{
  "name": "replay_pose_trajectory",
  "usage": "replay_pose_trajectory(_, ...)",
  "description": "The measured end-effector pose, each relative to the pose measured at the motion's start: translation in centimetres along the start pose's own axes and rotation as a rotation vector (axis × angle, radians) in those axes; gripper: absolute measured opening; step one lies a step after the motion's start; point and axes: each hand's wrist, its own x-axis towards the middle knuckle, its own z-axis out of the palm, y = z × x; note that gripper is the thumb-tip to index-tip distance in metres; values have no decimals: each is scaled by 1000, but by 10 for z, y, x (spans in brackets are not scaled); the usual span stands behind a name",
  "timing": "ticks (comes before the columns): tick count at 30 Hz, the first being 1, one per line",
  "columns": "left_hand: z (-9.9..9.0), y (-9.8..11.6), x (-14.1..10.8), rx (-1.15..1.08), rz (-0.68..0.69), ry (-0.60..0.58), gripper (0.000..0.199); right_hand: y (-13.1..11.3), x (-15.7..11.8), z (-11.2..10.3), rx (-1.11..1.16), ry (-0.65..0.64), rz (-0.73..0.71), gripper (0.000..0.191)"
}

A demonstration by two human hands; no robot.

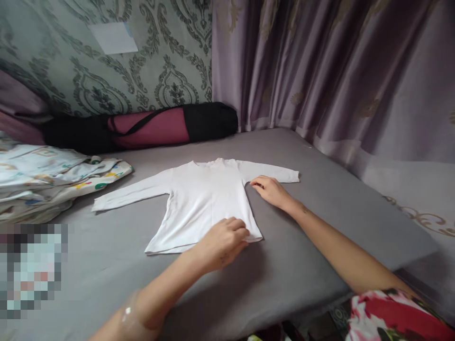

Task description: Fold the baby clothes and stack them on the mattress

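A white long-sleeved shirt point(202, 199) lies spread flat on the grey bed sheet point(117, 274), neckline away from me and both sleeves stretched out sideways. My left hand point(227, 239) is over the right part of its hem, back of the hand up, fingers loosely bent and thumb apart. No cloth shows in it. Beside the underarm on the right, my right hand point(272, 190) has its thumb and fingertips drawn together close to the shirt's side edge. Whether they pinch any cloth is too small to tell.
A black and maroon long bag point(149, 128) lies along the patterned wall. Crumpled printed cloth point(42, 175) is heaped at the left. Purple curtains point(284, 61) hang along the back right. A blurred-out patch point(35, 270) covers the lower left.
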Motion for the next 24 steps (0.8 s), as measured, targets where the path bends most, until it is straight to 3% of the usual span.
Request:
replay_pose_trajectory(4, 17, 17, 35, 123, -28, -16, 20, 20, 27, 15, -290, -91, -109, 26)
replay_pose_trajectory(12, 34, 20, 45, 226, -71, -45, 21, 34, 43, 12, -577, -230, -340, 28)
replay_pose_trajectory(16, 33, 17, 49, -53, -259, 110, 16, 41, 47, 9, -601, -250, -398, 28)
replay_pose_trajectory(19, 33, 13, 48, -286, -281, 159, 14, 48, 47, 10, -546, -252, -411, 29)
replay_pose_trajectory(21, 37, 13, 46, -315, -239, 170, 16, 51, 47, 9, -490, -248, -401, 30)
replay_pose_trajectory(24, 48, 18, 42, -174, -182, 199, 21, 51, 46, 6, -431, -250, -363, 33)
